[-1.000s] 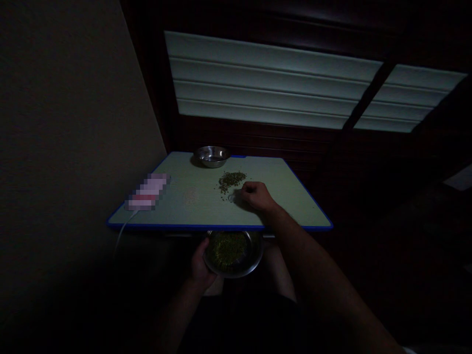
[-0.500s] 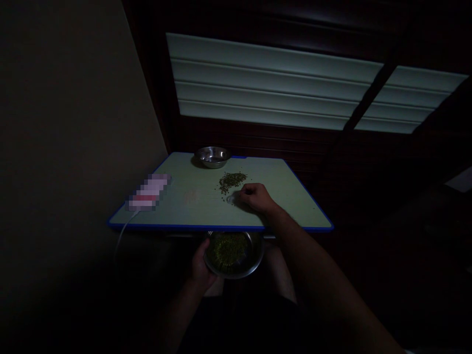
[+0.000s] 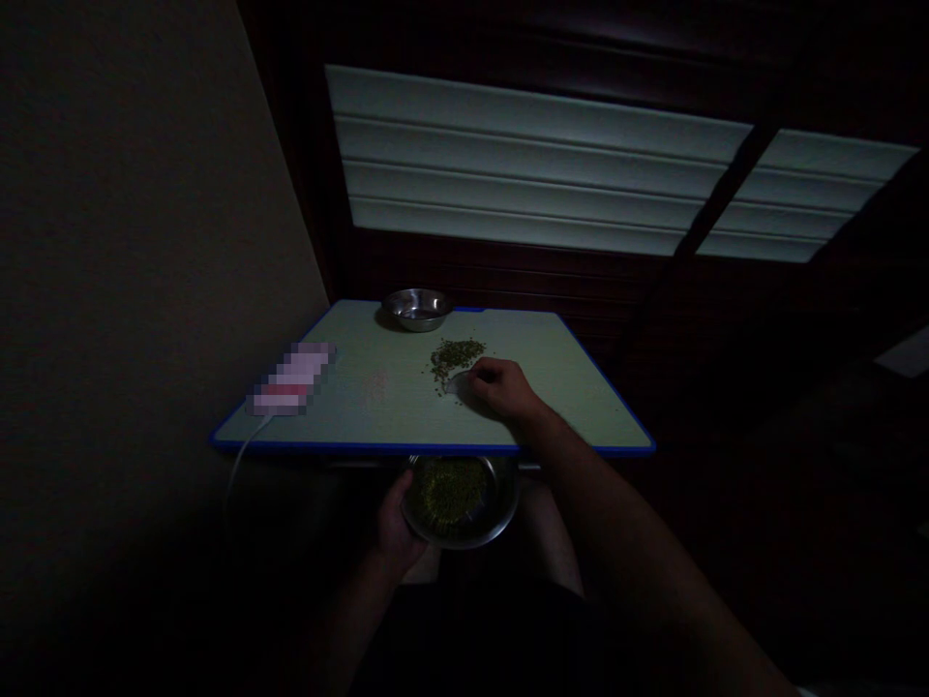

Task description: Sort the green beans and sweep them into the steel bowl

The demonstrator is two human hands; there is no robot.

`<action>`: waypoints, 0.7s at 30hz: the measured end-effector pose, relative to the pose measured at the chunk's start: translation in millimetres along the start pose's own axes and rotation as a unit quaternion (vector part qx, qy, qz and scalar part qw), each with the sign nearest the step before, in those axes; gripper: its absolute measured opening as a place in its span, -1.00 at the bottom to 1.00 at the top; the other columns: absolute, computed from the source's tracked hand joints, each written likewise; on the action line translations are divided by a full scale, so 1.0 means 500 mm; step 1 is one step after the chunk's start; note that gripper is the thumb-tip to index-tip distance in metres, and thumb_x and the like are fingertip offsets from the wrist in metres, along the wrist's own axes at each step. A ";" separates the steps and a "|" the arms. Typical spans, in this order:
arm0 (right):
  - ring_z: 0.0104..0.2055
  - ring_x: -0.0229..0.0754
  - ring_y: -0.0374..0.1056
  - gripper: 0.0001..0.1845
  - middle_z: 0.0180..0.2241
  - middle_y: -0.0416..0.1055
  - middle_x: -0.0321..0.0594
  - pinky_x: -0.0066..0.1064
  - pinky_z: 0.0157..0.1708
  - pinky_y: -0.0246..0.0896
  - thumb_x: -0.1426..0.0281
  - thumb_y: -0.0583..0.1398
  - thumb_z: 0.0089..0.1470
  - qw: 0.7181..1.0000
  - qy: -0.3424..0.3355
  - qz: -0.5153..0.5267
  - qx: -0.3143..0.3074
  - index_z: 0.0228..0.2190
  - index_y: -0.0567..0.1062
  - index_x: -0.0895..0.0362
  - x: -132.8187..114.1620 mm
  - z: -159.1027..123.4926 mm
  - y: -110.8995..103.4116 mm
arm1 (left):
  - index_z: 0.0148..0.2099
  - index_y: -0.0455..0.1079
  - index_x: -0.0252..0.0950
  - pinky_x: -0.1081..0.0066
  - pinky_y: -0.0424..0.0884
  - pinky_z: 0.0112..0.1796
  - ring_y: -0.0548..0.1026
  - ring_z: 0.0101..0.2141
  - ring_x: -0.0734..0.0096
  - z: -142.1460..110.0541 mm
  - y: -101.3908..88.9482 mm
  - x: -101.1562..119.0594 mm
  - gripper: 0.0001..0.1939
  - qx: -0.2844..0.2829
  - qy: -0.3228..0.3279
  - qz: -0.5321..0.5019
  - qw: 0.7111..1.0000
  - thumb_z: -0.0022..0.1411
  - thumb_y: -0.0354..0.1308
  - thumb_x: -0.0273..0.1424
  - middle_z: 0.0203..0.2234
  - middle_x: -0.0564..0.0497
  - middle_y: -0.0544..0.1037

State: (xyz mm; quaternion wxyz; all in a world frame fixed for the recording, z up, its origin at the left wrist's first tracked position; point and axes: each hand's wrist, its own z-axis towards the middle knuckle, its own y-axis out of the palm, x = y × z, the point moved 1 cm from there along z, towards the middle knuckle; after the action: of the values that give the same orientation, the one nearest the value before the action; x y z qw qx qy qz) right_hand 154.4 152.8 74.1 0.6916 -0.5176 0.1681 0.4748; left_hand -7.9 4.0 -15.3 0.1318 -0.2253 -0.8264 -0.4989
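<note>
My left hand (image 3: 396, 528) grips the rim of a steel bowl (image 3: 500, 503) full of small green grains, held just below the near edge of a pale green board with a blue rim (image 3: 581, 387). On the board, my right hand (image 3: 502, 387) rests with its fingers curled together beside a small pile of green grains (image 3: 454, 354). A small pale object (image 3: 456, 384) lies at its fingertips; I cannot make out what it is. The room is dim.
An empty steel bowl (image 3: 417, 308) sits at the board's far edge. A blurred pink-and-white object (image 3: 291, 378) with a white cable (image 3: 239, 465) lies at the left. A wall stands to the left, dark wood and slatted panels behind.
My right hand has shifted slightly left and toward the grain pile. The left hand and its bowl have stayed in place.
</note>
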 end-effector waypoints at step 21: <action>-0.44 -0.27 0.24 -0.84 -0.54 0.37 -0.30 -0.43 -0.38 0.12 0.36 0.14 -0.14 0.999 -0.003 0.039 -0.022 -0.53 0.48 0.18 0.000 0.000 -0.001 | -0.28 0.54 -0.37 0.06 0.39 -0.01 0.59 -0.19 0.07 0.004 -0.001 -0.002 -0.77 0.006 -0.005 -0.004 1.000 0.17 0.08 -0.39 -0.39 -0.13 0.66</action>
State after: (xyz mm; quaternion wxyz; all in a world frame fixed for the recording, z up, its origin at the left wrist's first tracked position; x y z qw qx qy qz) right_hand 154.8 153.0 74.6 0.6617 -0.5242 0.1760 0.5064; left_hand -7.3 5.2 -16.8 0.1269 -0.2232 -0.8312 -0.4931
